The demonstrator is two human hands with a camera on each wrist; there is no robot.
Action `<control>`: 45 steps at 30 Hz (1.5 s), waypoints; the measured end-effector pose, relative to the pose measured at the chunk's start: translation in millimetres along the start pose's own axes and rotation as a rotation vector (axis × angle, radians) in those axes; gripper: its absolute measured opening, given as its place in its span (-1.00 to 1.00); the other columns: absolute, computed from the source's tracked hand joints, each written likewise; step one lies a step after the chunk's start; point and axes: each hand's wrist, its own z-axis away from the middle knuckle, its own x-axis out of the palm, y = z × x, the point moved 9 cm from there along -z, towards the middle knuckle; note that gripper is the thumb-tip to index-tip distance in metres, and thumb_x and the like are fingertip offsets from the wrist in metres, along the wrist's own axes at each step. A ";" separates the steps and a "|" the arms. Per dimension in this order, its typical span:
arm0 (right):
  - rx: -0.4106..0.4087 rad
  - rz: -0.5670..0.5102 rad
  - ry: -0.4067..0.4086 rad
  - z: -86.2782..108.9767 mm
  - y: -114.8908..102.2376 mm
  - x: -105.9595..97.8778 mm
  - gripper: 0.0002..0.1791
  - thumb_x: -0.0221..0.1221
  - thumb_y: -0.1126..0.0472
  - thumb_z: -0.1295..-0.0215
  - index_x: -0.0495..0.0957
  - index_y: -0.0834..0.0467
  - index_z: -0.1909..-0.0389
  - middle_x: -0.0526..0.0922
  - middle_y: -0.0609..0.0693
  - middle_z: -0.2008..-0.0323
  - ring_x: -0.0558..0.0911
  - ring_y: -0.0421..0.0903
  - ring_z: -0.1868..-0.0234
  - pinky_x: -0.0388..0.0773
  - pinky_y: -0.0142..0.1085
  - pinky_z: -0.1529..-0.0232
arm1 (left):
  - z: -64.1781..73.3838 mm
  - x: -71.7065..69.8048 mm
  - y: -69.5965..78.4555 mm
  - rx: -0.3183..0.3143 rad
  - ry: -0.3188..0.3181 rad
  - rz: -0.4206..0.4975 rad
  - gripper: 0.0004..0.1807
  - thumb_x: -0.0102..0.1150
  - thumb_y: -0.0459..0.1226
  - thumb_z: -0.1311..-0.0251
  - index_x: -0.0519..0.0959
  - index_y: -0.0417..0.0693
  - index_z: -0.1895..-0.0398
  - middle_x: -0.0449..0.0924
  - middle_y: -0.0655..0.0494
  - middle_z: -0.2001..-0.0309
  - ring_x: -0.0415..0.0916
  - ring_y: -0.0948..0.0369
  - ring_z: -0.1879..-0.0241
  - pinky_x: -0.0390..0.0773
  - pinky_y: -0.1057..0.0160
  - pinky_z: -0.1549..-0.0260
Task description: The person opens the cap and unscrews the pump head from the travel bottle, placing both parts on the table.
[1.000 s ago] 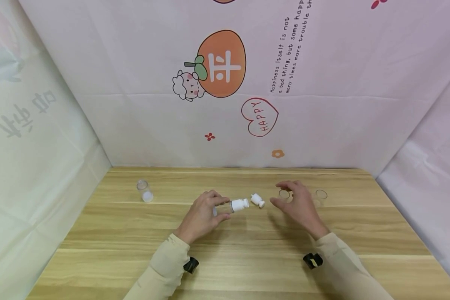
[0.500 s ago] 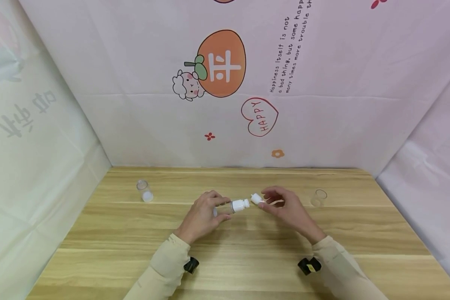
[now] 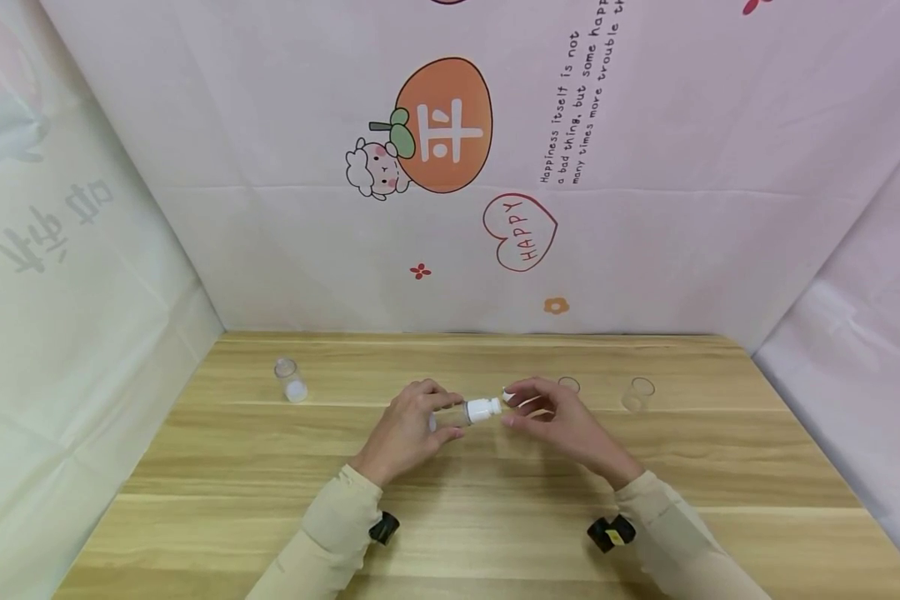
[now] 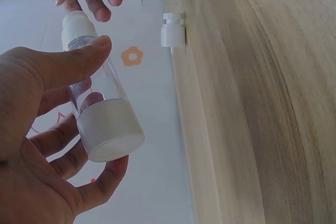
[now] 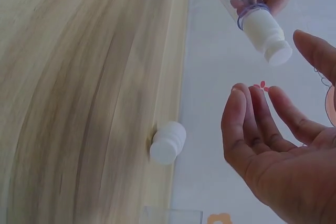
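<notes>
My left hand [image 3: 405, 433] grips a small clear pump bottle [image 4: 111, 129] with a white base and a white pump top [image 3: 483, 409]. The bottle is tilted, its top pointing toward my right hand [image 3: 562, 423]. Fingers and thumb of that right hand are spread apart around the space just off the bottle's top, holding nothing. A second white pump top [image 5: 168, 142] lies loose on the table; in the head view my right fingers hide most of it.
Another clear bottle [image 3: 290, 382] with a white bottom is at the table's far left. Two clear caps stand on the right: one cap [image 3: 568, 384] behind my right hand, another cap [image 3: 638, 396] farther right. A printed cloth [image 3: 330, 250] hangs behind the wooden table [image 3: 487, 533].
My right hand has moved left from beside the clear caps, past the loose pump top, to the end of the held bottle. The left hand and its bottle have barely moved.
</notes>
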 end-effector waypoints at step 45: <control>0.033 -0.106 0.025 -5.9 -5.3 27.8 -0.75 0.29 0.23 -0.40 0.66 0.38 0.12 0.71 0.19 0.31 0.73 0.23 0.34 0.69 0.02 0.27 | -1.2 -0.4 31.0 0.164 0.066 -0.155 -0.62 0.52 -0.19 -0.09 0.72 -0.08 0.02 0.62 0.08 0.16 0.51 0.14 0.15 0.57 0.15 0.22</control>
